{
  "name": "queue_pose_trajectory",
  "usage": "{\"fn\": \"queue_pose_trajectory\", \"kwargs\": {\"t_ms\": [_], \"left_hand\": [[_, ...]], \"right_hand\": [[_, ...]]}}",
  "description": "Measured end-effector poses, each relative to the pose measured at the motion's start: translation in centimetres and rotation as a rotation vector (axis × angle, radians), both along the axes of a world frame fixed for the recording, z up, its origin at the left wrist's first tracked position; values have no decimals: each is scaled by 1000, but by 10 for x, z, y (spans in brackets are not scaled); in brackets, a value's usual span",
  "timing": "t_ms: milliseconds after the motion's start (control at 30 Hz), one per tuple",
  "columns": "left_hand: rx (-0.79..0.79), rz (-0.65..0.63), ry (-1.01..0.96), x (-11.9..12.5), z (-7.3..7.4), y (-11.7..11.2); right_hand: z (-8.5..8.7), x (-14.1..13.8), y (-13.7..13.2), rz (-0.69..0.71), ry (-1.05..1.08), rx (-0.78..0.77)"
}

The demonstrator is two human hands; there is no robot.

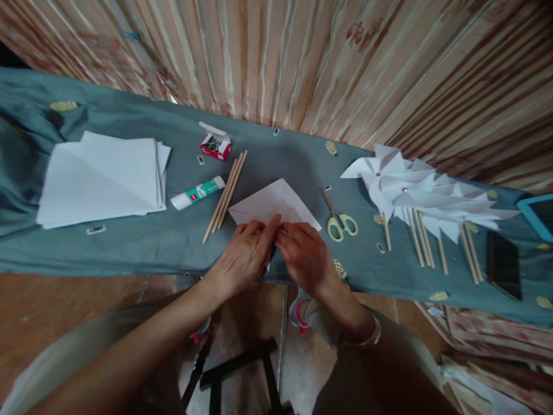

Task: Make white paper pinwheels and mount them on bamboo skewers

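Observation:
A white square sheet of paper (276, 203) lies on the teal cloth-covered table (142, 242), one corner pointing toward me. My left hand (244, 253) and my right hand (305, 253) meet over its near corner, fingers bent and pinched on the paper. The near corner is hidden under my fingers. A few thin wooden sticks (227, 195) lie just left of the sheet. Green-handled scissors (339, 219) lie just right of it.
A stack of white paper (103, 178) sits at the left. A glue stick (197, 193) and a small red box of pins (215, 144) lie behind the sticks. Several finished white pinwheels on sticks (423, 199) lie at the right, beside a dark phone (503, 265).

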State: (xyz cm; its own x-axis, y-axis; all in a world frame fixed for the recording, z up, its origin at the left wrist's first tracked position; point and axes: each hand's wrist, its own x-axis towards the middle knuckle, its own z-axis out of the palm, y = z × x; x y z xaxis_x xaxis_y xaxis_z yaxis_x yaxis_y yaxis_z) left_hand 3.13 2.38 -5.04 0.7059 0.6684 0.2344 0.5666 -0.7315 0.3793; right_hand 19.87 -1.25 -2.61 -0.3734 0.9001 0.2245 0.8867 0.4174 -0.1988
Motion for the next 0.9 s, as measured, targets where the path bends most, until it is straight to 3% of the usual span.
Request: {"fn": "queue_pose_trajectory", "kwargs": {"t_ms": [367, 533, 633, 767, 900], "left_hand": [[19, 59, 112, 7, 16, 7], [0, 34, 19, 5, 13, 10], [-81, 28, -60, 2, 8, 12], [-113, 14, -147, 1, 3, 15], [-85, -26, -167, 1, 5, 16]], "right_hand": [[-2, -4, -2, -52, 9, -47], [1, 6, 2, -87, 201, 39], [2, 19, 7, -182, 286, 91], [0, 35, 13, -325, 257, 49], [-1, 39, 16, -348, 220, 2]]}}
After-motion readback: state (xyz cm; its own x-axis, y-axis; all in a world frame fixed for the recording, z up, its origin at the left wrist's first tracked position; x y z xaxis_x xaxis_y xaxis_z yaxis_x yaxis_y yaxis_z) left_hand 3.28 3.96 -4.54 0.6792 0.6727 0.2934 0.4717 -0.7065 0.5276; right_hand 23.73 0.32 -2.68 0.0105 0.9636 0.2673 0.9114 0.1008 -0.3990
